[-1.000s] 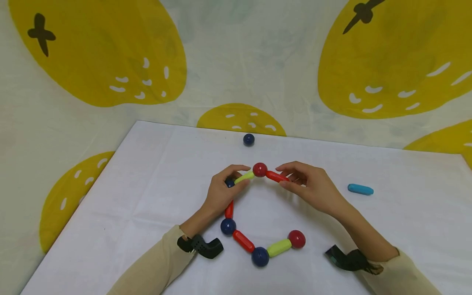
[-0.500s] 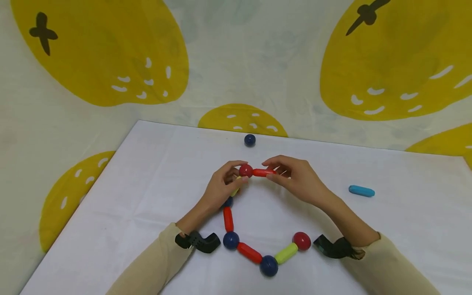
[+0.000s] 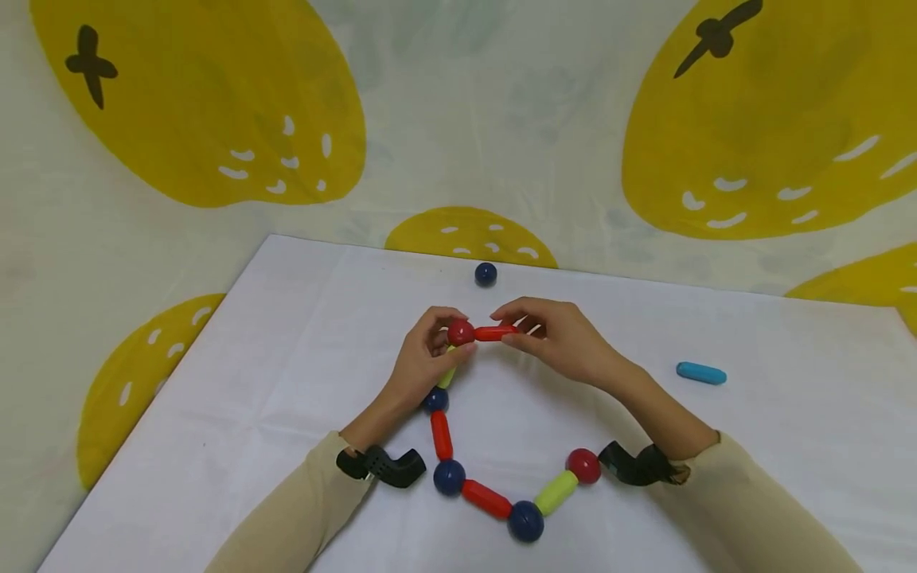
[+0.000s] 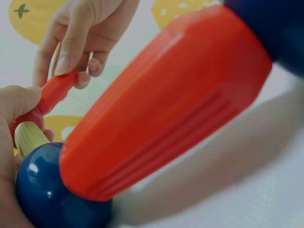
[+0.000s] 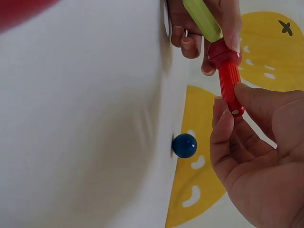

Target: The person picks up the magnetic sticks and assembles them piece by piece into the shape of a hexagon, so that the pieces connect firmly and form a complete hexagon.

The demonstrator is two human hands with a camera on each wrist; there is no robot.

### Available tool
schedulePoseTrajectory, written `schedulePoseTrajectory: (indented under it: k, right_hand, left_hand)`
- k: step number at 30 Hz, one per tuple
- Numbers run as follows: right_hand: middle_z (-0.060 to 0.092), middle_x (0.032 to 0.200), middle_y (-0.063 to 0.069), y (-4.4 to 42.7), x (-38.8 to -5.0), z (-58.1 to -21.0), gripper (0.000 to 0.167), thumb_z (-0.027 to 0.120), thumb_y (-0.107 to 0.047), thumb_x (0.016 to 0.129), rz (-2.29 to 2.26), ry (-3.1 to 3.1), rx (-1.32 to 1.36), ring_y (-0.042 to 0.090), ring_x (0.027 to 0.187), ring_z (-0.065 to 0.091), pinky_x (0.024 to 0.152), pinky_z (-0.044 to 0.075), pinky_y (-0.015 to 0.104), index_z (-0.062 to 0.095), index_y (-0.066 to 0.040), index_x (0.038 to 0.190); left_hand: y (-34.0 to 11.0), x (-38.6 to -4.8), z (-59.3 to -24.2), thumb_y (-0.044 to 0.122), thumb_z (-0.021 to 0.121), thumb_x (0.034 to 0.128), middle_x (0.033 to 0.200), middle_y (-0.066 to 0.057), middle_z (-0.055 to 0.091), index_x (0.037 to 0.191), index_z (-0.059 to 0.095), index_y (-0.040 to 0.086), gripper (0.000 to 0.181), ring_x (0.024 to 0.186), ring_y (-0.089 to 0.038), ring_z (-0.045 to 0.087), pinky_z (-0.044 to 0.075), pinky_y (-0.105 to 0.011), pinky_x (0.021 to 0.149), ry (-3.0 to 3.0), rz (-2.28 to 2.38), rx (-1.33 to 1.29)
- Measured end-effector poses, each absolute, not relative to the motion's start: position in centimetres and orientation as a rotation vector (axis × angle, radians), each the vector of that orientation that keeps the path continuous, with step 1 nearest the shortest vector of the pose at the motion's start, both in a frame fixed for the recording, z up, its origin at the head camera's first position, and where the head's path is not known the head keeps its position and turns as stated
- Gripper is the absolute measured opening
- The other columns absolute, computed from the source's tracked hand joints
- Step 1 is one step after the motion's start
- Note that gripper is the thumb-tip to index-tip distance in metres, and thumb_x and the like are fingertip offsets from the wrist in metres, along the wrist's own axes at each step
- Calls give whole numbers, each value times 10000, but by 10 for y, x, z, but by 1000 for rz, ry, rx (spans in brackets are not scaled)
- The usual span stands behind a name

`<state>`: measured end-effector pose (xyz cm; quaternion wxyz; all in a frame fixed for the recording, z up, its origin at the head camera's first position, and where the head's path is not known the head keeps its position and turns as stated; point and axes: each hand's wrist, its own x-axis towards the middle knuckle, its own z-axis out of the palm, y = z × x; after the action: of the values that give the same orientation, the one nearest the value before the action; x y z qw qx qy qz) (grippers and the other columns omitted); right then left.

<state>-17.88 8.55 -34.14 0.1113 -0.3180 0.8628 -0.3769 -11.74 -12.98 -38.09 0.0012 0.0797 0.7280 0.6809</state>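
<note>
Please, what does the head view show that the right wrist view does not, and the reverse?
Only the head view shows the light blue rod and the navy ball nearest the picture's bottom edge.
Only the right wrist view shows the pale spot on the end of the held red rod.
Both show the left hand, the right hand, that rod and the loose navy ball.

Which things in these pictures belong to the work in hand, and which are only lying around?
Seemingly in the job:
red ball, pinched by the left hand
red rod, touching that ball, pinched by the right hand
rest of the chain, joined to that ball

Lying apart, perhaps for later:
dark blue ball, beyond the hands
light blue rod, to the right
</note>
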Motion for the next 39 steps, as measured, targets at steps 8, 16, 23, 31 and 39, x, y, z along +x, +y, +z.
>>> schedulePoseTrajectory:
  k: [8, 16, 23, 31, 39]
  right_hand:
    - [672, 1032, -46, 76, -187, -341, 301, 715, -138, 870, -1103, 2524, -1008, 118, 870, 619, 763, 517, 291, 664, -121, 1166]
    - [669, 1051, -41, 73, -188, -340, 296, 708, -158, 877, -1111, 2504, -1044, 127, 889, 612, 772, 511, 306, 665, -115, 1167]
    - [663, 1061, -52, 74, -189, -341, 301, 711, -160, 875, -1097, 2483, -1045, 121, 906, 617, 784, 510, 303, 662, -122, 1169]
    - [661, 1062, -43, 72, -190, -343, 290, 716, -130, 867, -1137, 2462, -1033, 111, 892, 637, 820, 515, 325, 661, -140, 1152]
    - [665, 1075, -4, 72, -194, -342, 279, 696, -155, 887, -1123, 2484, -1028, 128, 899, 639, 803, 522, 330, 656, -138, 1162]
  left_hand:
    - [-129, -117, -379, 28, 686, 861, 1005, -151, 607, 1184, 445, -78, 416, 903, -218, 546, 469, -253, 798, 2362, 2152, 232]
    - [-127, -116, -379, 24, 696, 853, 1057, -172, 572, 1144, 510, -44, 352, 950, -213, 515, 448, -281, 827, 2439, 2156, 241]
    - [-127, -116, -381, -5, 687, 848, 1002, -138, 557, 1101, 512, -64, 314, 926, -204, 499, 440, -263, 808, 2431, 2180, 267]
    - [-129, -115, -384, -60, 633, 858, 1068, -177, 574, 1121, 530, -82, 284, 972, -226, 528, 453, -284, 846, 2436, 2188, 359]
    - [-131, -121, -402, -12, 674, 862, 1121, -121, 601, 1149, 587, -3, 300, 1056, -236, 536, 438, -391, 933, 2461, 2177, 339]
